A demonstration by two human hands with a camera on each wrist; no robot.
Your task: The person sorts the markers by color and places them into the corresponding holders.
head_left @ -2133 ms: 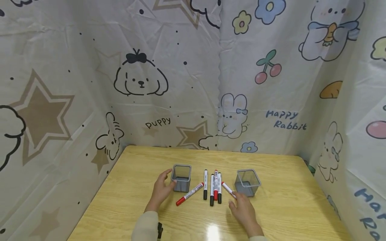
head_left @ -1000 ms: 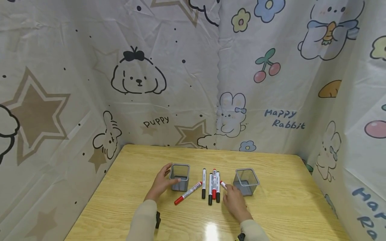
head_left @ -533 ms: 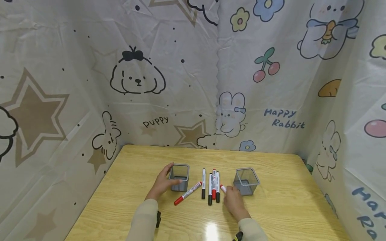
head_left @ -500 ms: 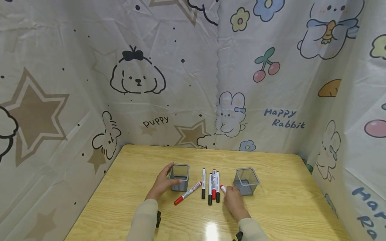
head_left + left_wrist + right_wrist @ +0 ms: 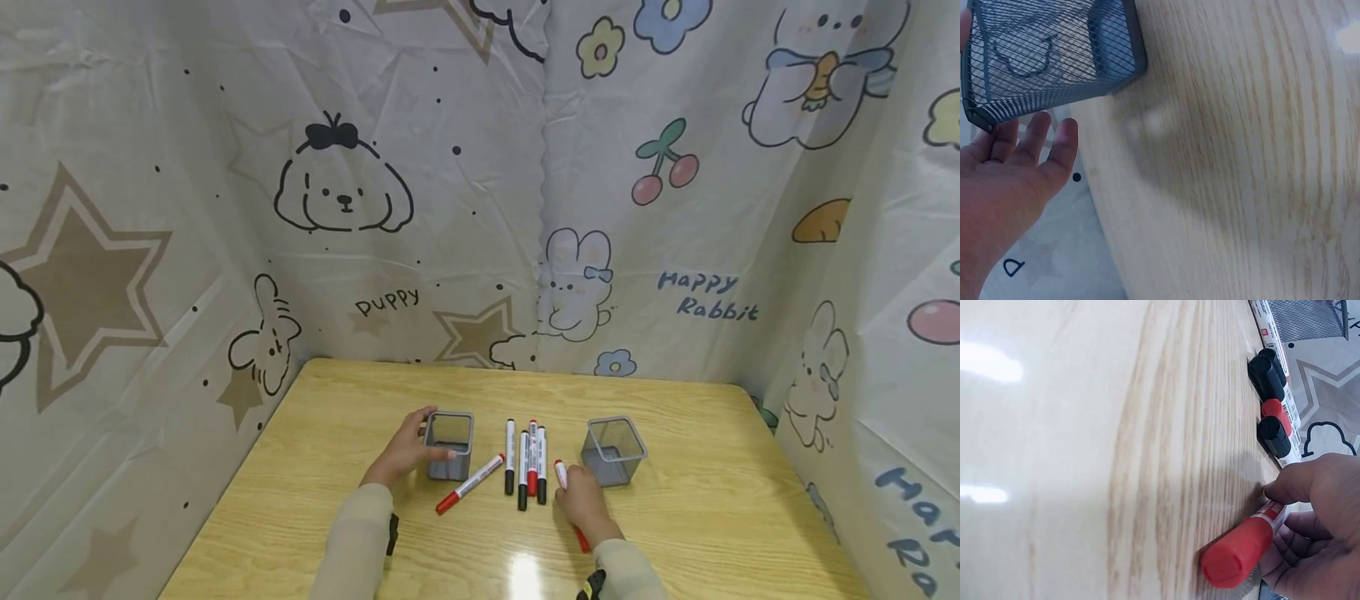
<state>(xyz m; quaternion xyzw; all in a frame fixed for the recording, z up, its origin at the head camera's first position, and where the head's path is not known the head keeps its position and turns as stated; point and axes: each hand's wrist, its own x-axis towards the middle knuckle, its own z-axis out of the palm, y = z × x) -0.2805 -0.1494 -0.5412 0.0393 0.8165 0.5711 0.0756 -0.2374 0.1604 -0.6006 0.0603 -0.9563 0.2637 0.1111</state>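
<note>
My left hand (image 5: 405,454) holds a grey mesh pen holder (image 5: 450,468), thumb on its near side and the other fingers along its left and far side. In the left wrist view the fingertips (image 5: 1036,128) lie against the mesh. My right hand (image 5: 585,498) pinches a white marker with a red cap (image 5: 1238,550) between thumb and fingers, low over the table. Its red cap points toward me and its other end sticks out beyond the fingers. Another red-capped marker (image 5: 471,483) lies slantwise in front of the left holder.
Several black- and red-capped markers (image 5: 532,462) lie side by side mid-table. A second mesh pen holder (image 5: 615,454) stands beyond my right hand, with nothing visible in it. Printed cloth (image 5: 465,208) hangs behind and beside the wooden table (image 5: 697,517).
My right hand has closed round the red marker and swung it more in line with my forearm; its cap now shows below the hand. The left pen holder has shifted slightly toward me.
</note>
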